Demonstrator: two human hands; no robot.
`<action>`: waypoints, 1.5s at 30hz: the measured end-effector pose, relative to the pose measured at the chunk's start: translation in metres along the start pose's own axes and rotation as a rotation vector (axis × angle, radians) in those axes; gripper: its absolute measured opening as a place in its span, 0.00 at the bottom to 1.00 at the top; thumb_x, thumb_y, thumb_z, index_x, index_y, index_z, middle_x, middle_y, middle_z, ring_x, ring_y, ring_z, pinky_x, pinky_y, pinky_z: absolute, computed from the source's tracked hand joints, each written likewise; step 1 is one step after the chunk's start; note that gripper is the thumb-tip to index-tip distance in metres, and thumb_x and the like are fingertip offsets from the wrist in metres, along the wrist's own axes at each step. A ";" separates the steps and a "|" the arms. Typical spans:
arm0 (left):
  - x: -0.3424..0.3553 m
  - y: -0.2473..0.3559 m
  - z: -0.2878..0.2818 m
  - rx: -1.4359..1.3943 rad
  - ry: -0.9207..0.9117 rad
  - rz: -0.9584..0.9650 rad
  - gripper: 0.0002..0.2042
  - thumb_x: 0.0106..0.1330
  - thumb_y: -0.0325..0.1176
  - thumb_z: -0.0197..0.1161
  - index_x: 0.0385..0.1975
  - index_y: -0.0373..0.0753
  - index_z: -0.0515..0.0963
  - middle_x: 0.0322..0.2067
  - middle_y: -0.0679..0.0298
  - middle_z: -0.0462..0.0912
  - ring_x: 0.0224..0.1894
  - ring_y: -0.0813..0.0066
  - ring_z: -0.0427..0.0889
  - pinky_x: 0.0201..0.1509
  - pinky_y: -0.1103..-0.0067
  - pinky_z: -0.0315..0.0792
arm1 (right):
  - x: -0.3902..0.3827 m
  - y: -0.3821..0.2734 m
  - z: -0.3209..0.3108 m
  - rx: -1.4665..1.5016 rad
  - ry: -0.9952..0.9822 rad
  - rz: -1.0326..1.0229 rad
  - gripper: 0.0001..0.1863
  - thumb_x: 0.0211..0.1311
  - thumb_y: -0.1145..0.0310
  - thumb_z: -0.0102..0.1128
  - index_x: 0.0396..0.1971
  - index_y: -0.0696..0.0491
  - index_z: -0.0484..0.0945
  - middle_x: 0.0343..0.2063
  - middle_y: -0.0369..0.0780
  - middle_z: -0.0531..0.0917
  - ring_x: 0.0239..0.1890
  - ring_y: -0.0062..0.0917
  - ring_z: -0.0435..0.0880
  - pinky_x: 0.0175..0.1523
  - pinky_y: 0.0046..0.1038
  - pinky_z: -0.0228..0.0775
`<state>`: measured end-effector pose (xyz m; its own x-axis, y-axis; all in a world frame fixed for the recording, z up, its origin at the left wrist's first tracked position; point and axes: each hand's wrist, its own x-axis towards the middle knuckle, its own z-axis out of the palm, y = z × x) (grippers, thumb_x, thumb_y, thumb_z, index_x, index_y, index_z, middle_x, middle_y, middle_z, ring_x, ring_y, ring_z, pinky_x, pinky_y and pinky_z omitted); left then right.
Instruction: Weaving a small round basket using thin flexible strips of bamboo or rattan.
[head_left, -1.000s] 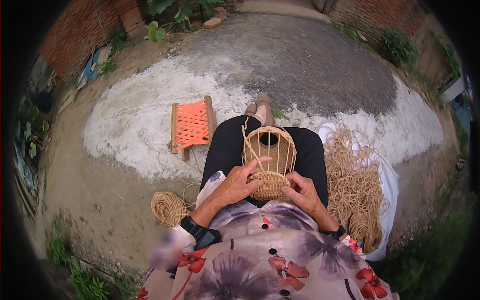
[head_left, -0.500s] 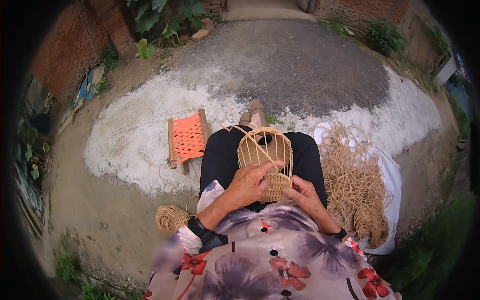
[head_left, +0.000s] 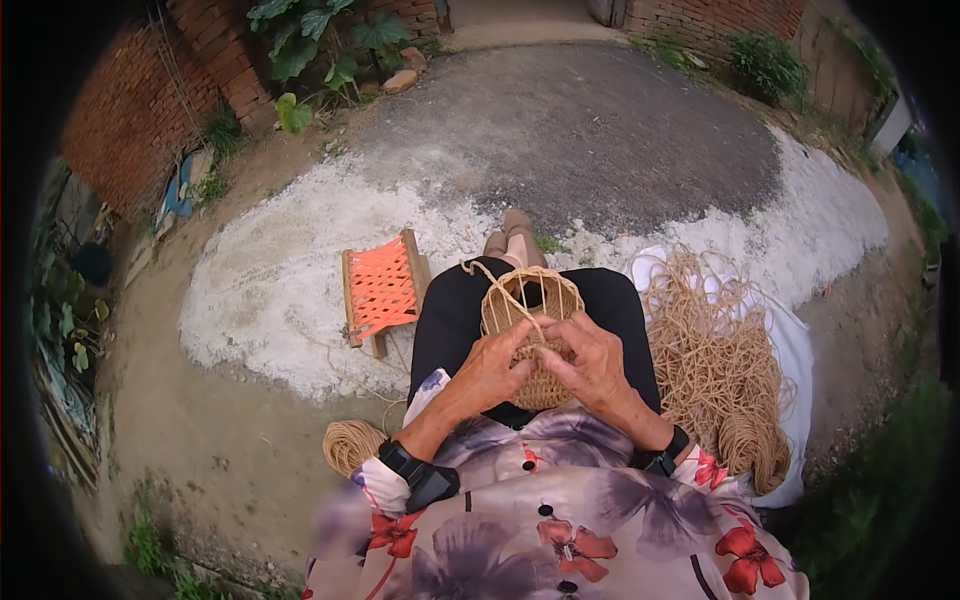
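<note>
On my lap lies a small basket (head_left: 541,392) woven from tan straw cord. Its near part is tightly woven, while bare cords span an opening on its far side. My left hand (head_left: 490,366) is closed over the left of the weave, its index finger and thumb pinching a cord. From the right, my right hand (head_left: 594,362) meets it, thumb and fingers closed on the cord at the same spot. The fingers hide just where the cord passes through. A loose cord (head_left: 478,266) loops off the basket's far left edge onto my left thigh.
A low wooden stool (head_left: 382,288) with an orange woven seat stands to the left. Nearer is a ball of cord (head_left: 352,446), with a strand trailing from it. To the right, a large tangled heap of cord (head_left: 706,350) lies on a white sheet (head_left: 797,400).
My right hand has moved from the basket's near right edge up and left to the cord beside my left hand's fingers. My left hand stays at the weave.
</note>
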<state>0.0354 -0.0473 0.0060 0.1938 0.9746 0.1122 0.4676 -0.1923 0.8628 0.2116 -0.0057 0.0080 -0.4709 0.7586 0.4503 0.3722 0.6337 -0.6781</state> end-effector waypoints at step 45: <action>0.024 -0.032 -0.021 -0.252 -0.104 -0.210 0.09 0.57 0.31 0.69 0.32 0.38 0.75 0.26 0.76 0.75 0.26 0.90 0.70 0.31 0.87 0.66 | 0.106 0.055 0.003 1.098 -0.086 0.436 0.09 0.69 0.64 0.54 0.38 0.55 0.72 0.35 0.39 0.81 0.32 0.20 0.83 0.38 0.20 0.76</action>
<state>0.0071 -0.0155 -0.0083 0.2087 0.9706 -0.1201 0.2813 0.0581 0.9579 0.1794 0.1096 0.0165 -0.5421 0.8391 0.0455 -0.3513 -0.1771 -0.9193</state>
